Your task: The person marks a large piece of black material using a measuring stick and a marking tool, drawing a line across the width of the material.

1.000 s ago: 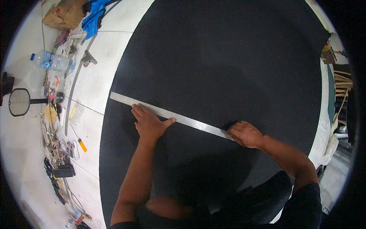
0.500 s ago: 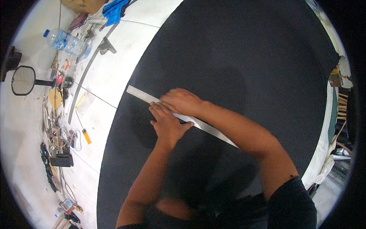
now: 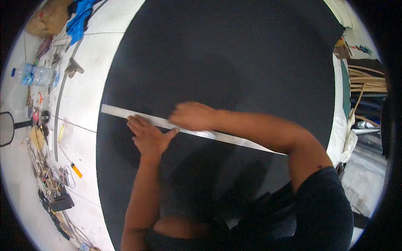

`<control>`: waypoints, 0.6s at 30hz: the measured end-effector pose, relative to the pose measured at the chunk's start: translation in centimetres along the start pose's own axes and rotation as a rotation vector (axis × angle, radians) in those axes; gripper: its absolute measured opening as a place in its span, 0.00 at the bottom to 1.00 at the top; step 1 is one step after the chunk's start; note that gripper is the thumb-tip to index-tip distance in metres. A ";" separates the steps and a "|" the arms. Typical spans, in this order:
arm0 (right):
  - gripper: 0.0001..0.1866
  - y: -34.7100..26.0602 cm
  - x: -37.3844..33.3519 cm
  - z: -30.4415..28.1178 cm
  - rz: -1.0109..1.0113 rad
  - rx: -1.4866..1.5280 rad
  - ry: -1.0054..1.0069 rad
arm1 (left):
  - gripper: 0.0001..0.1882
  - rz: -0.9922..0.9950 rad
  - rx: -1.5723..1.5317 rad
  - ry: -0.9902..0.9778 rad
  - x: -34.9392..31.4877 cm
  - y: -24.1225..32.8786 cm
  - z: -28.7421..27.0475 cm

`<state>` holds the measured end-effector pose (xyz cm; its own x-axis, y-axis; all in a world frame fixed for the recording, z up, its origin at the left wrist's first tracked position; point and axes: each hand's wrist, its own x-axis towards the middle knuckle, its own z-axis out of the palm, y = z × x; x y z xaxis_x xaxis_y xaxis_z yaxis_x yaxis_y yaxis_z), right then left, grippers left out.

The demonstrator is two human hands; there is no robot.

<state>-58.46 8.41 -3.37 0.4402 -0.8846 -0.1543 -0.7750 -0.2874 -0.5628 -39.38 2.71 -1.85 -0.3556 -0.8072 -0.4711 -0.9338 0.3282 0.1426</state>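
Note:
A long silvery metal ruler (image 3: 157, 121) lies slantwise across a wide sheet of black fabric (image 3: 234, 54). My left hand (image 3: 148, 136) presses on the ruler's near edge, its fingers spread and thumb stretched to the right. Just right of it, my right hand (image 3: 193, 116) is closed at the far edge of the ruler. Its fingers are curled and slightly blurred, and whatever they hold cannot be made out. My right forearm passes over the right part of the ruler.
White floor tiles (image 3: 90, 96) border the fabric on the left. Along the wall lie a plastic bottle (image 3: 39, 76), a squeegee-like tool (image 3: 74, 67), an orange-handled screwdriver (image 3: 76, 170), a dark box (image 3: 61, 202) and cables. Thin wooden sticks (image 3: 366, 79) are stacked at the right.
My view has shifted, so the ruler and fabric appear farther left and less slanted. Along the ruler, my right hand has moved rightward, away from my left fingertips. My left hand still presses the ruler.

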 end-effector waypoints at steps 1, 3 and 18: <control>0.12 0.5 -6.4 0.5 -0.012 0.030 0.019 | 0.77 0.005 0.022 0.020 0.1 0.6 0.1; 0.19 0.1 -17.6 1.5 0.151 0.051 -0.013 | 0.77 0.001 0.040 0.025 -0.2 1.1 -0.7; 0.15 -6.8 -52.7 8.2 1.278 0.071 0.598 | 0.77 -0.046 0.200 -0.078 1.2 1.2 -0.8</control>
<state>-72.60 59.99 1.92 -0.8082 -0.5425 -0.2291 -0.4555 0.8225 -0.3406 -40.90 1.74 -1.52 -0.3010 -0.7861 -0.5399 -0.9200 0.3885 -0.0526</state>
